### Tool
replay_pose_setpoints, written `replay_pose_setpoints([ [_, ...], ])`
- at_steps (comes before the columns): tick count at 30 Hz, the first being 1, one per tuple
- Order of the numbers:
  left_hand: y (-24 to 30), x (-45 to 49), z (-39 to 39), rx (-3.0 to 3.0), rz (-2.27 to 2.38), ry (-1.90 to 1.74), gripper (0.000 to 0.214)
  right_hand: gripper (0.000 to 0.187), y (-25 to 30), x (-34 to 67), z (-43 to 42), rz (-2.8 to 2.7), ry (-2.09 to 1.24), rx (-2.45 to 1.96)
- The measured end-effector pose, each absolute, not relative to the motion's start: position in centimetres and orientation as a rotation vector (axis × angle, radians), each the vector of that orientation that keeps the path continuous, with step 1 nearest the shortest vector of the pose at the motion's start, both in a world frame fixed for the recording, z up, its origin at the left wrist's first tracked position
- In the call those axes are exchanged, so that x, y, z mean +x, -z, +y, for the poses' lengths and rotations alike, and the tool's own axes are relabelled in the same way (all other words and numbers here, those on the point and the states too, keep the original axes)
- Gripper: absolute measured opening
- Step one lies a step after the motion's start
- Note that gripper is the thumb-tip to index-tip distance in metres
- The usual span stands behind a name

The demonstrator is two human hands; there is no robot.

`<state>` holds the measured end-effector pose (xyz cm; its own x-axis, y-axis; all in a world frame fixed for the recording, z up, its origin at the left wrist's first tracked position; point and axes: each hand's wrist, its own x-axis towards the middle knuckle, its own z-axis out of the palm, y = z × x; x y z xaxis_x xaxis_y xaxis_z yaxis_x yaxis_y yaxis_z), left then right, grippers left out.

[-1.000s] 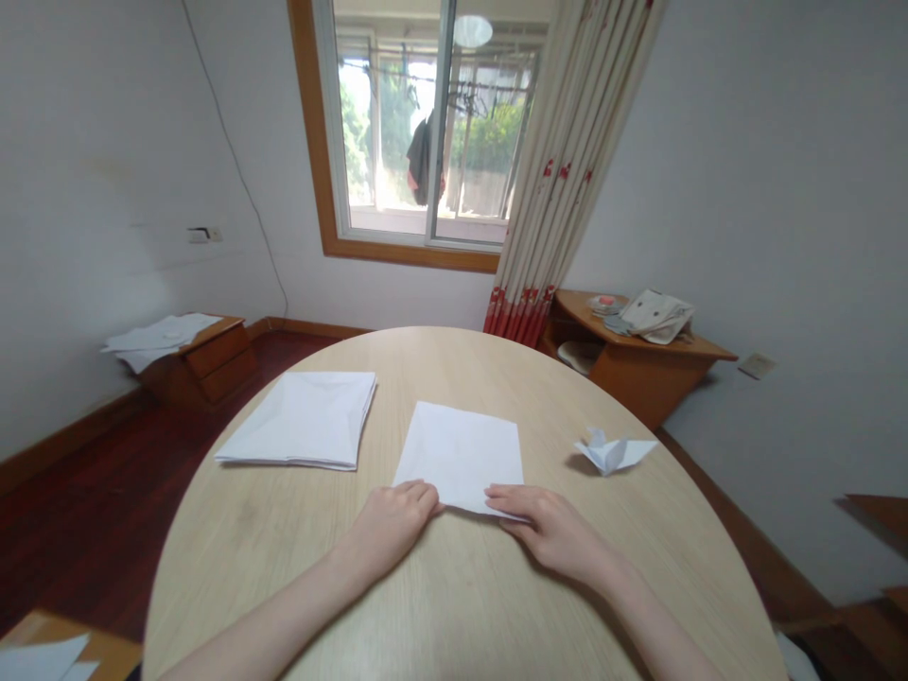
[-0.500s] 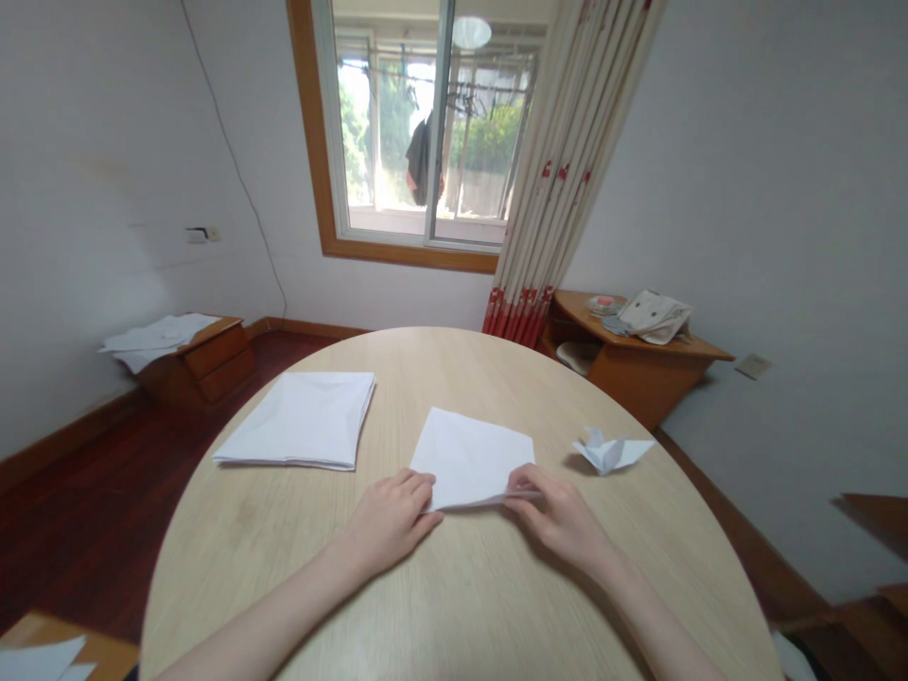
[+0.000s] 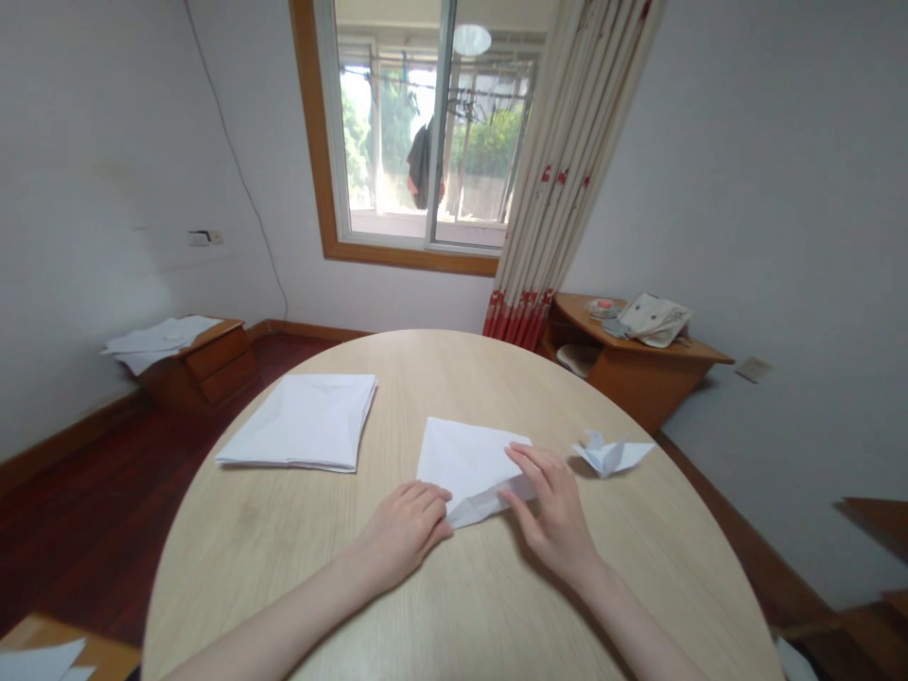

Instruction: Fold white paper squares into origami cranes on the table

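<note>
A square white paper sheet (image 3: 464,463) lies on the round pale wood table (image 3: 248,558), its near edge folded over into a narrow flap (image 3: 486,499). My right hand (image 3: 550,501) rests on that flap, fingers spread and pressing on the paper. My left hand (image 3: 404,532) has curled fingers at the sheet's near left corner, holding it down. A white origami bird (image 3: 610,456) stands just beyond my right fingertips, apart from them.
A stack of folded white paper (image 3: 302,423) lies on the table to the left. Back right, a wooden side table (image 3: 638,364) carries a cloth bag (image 3: 654,320). Back left, a low wooden drawer cabinet (image 3: 205,369) holds loose papers (image 3: 160,333).
The near edge of the sheet has gone from lying flat, through lifted, to folded over as a flap. My right hand has shifted up onto the flap, and the sheet has turned slightly.
</note>
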<state>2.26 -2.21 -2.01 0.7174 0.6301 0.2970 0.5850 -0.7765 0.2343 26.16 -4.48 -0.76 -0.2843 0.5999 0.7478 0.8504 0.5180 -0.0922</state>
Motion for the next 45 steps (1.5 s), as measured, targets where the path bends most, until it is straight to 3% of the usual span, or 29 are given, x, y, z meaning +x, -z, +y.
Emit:
replay_pose_setpoints([
  [8,1.5,2.4,-2.9,2.694,1.059,-0.525,0.014,0.026,1.2,24.6,-5.1,-2.102,0.536,-1.321],
  [14,1.6,2.3,-3.1,2.687,1.009,-0.553,0.022,0.024,1.5,24.5,-4.9,-2.082,0.565,-1.384],
  [19,1.5,2.3,-3.1,2.727,0.935,-0.534,0.025,0.032,2.0,24.6,-4.7,-2.082,0.548,-1.42],
  [30,1.4,2.4,-3.1,2.749,0.832,-0.529,0.026,0.07,2.8,24.0,-4.7,-2.169,0.582,-1.48],
  [45,2.4,2.0,-2.9,2.808,0.863,-0.462,0.037,0.078,4.1,24.1,-4.1,-2.143,0.583,-1.537],
])
